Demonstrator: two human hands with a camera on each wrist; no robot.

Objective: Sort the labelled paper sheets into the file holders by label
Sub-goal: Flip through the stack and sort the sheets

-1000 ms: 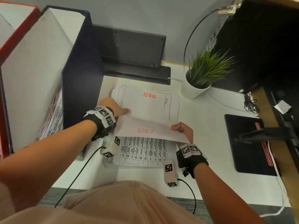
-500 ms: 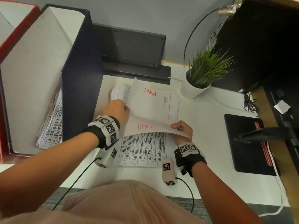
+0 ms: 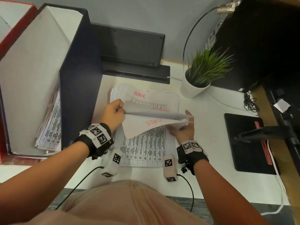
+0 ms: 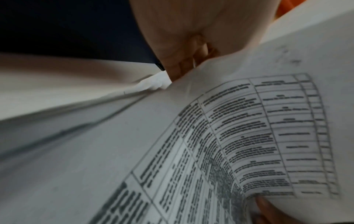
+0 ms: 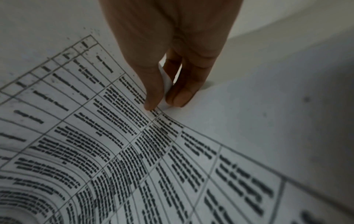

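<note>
A stack of printed sheets [image 3: 152, 101] lies on the white desk, its top sheet marked ADMIN in red. Two sheets are lifted off it and bent over toward me; the lower sheet [image 3: 142, 127] shows ADMIN mirrored through the paper. My left hand [image 3: 121, 108] pinches the left corner of the upper lifted sheet [image 3: 155, 113]. My right hand [image 3: 185, 122] pinches the right corners, thumb on top; its fingertips [image 5: 180, 98] nip a paper corner above the table sheet [image 5: 114, 151]. The left hand [image 4: 184, 50] grips a curved printed sheet [image 4: 239, 136]. A dark blue file holder [image 3: 79, 82] stands left.
Several printed sheets [image 3: 50, 125] stand inside the blue holder; a red holder [image 3: 11, 31] is beside it at far left. A potted plant [image 3: 203, 73], a black monitor base [image 3: 133, 46] and a black pad [image 3: 246, 140] ring the stack. Cables trail from my wrists.
My left hand moved from the stack's left edge and lifted a second sheet. My right hand shifted right and higher, now holding both bent sheets. A new ADMIN table sheet is uncovered.
</note>
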